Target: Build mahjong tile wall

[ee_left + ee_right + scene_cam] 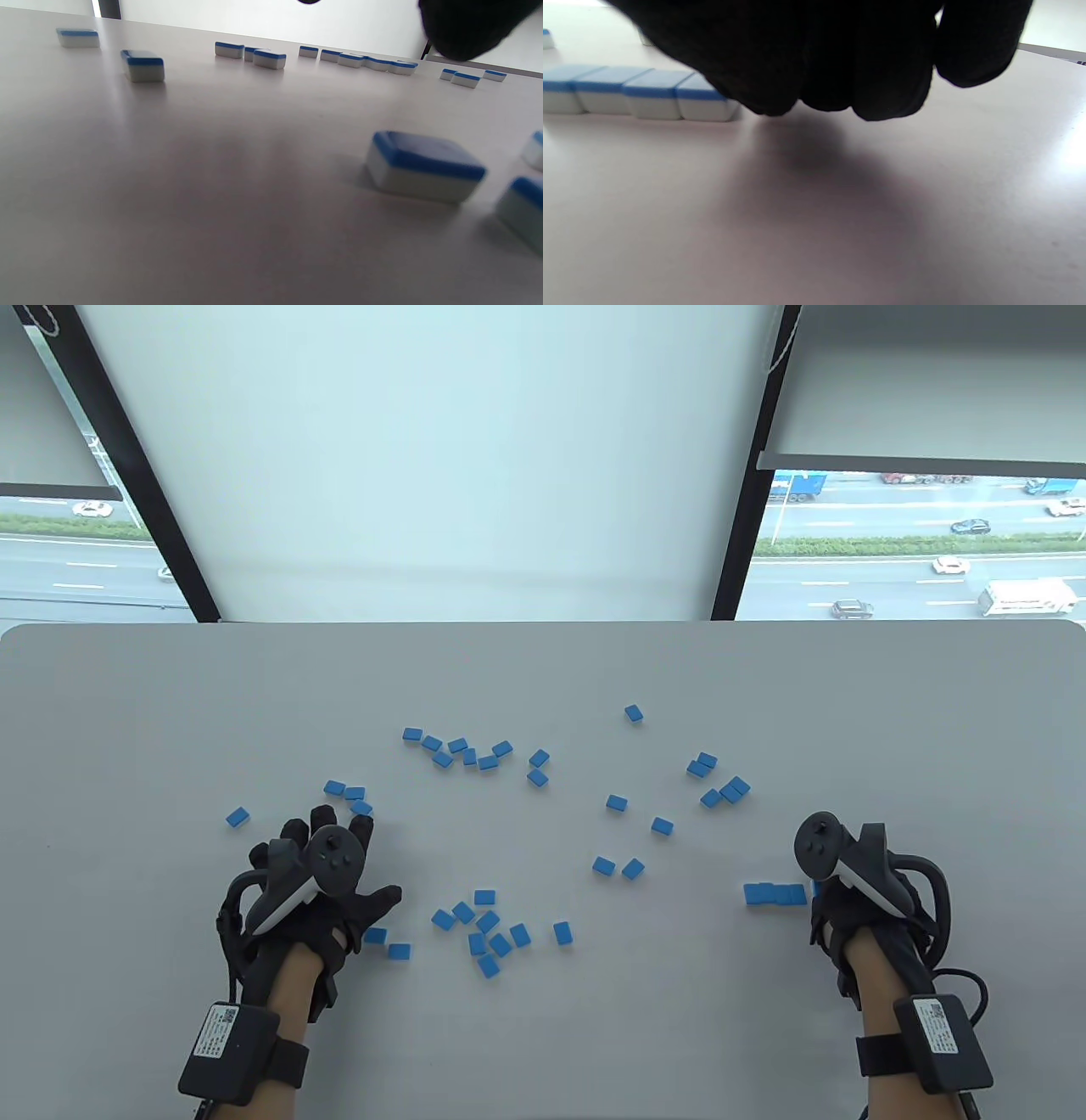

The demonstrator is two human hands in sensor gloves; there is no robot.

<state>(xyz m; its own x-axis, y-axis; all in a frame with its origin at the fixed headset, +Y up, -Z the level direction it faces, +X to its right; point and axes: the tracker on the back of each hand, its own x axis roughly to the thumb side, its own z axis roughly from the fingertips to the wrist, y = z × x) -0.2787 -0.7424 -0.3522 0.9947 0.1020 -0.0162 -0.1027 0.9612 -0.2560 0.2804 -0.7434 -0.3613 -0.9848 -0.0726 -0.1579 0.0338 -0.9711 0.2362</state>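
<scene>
Left hand (318,882) is laid out flat and low over the table (543,670), fingers spread and straight with the thumb poking out to the side, not gripping anything; its fingertips (363,808) are right up against a little cluster of three tiles (348,796). Right hand (857,891) sits at the right end of the short row of tiles (775,893), the only bit of wall there so far (four tiles edge to edge, blue backs up, going by the right wrist view). Its fingers (865,72) are curled down and bunched just above the table, but I honestly can't tell if they've got a tile pinched or not; there's a sliver of blue showing at the glove in the table view. The other loose tiles (484,929) are scattered all across the middle. Each forearm has a black box (227,1042) strapped on with a white sticker, print too small to read.
</scene>
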